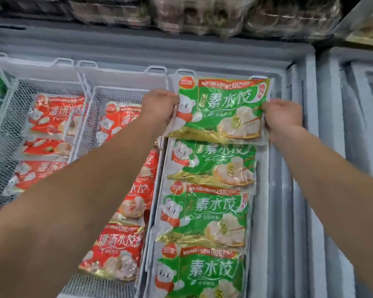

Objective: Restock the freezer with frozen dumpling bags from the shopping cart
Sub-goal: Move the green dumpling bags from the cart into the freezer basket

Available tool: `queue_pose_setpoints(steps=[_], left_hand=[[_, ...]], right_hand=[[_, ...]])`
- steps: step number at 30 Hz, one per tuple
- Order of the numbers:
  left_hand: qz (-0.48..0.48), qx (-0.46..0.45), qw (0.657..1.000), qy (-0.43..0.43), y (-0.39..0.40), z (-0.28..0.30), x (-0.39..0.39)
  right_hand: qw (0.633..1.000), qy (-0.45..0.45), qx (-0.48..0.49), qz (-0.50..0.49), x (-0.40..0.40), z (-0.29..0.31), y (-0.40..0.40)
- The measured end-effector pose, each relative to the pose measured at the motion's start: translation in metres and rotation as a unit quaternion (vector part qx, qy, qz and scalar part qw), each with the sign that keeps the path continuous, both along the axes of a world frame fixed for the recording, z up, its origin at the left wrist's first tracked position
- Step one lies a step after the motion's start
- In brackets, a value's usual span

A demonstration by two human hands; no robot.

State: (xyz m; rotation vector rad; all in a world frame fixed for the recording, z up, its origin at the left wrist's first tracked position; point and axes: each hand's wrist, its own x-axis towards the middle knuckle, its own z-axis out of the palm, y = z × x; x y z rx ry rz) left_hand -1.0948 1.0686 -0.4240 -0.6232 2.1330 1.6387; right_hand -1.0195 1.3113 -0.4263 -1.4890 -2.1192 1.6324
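Fingers of both hands curl around the side edges of a green dumpling bag (221, 108), the left hand (158, 108) pinching its left edge and the right hand (283, 119) gripping its right edge, both bare forearms stretched out over an open chest freezer (299, 147).

Seen from the head camera, the held bag lies face up at the far end of the rightmost wire basket (159, 179), its near edge overlapping the next bag in a row of green bags (209, 211) that runs toward the viewer, each lapped over the one behind like shingles. At least three such bags lie in that row, the nearest cut off by the picture's lower edge.

Just left, a middle basket (125, 91) holds red dumpling bags (121, 250), partly hidden under the left forearm. Farther left, another basket (15, 87) holds more red bags (52, 117) stacked flat. Along the shelf above the freezer sit blurred clear packs of dark food (202, 16). A second freezer (364, 93) stands beside the first at right.
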Motion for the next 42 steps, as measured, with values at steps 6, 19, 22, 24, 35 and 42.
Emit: queue_pose_setpoints(steps=[6,19,22,24,35,42], left_hand=[[-0.175,-0.107,0.979,-0.014,0.015,-0.018,0.005],[-0.218,-0.161,0.961,0.050,-0.049,0.064,0.151],[-0.188,-0.164,0.967,0.057,-0.067,0.081,0.201],[-0.169,-0.163,0.970,0.059,-0.079,0.093,0.236],[0.000,-0.176,0.983,0.047,-0.160,0.112,0.425],[0.108,-0.199,0.974,0.016,-0.229,0.106,0.513]], right_hand=[[0.993,-0.046,0.075,0.076,0.008,-0.018,-0.008],[0.948,-0.010,0.111,0.299,0.121,0.050,-0.088],[0.932,-0.002,0.114,0.344,0.161,0.065,-0.108],[0.916,-0.001,0.126,0.380,0.189,0.074,-0.121],[0.818,0.025,0.145,0.557,0.312,0.096,-0.199],[0.732,0.052,0.151,0.662,0.356,0.097,-0.283]])
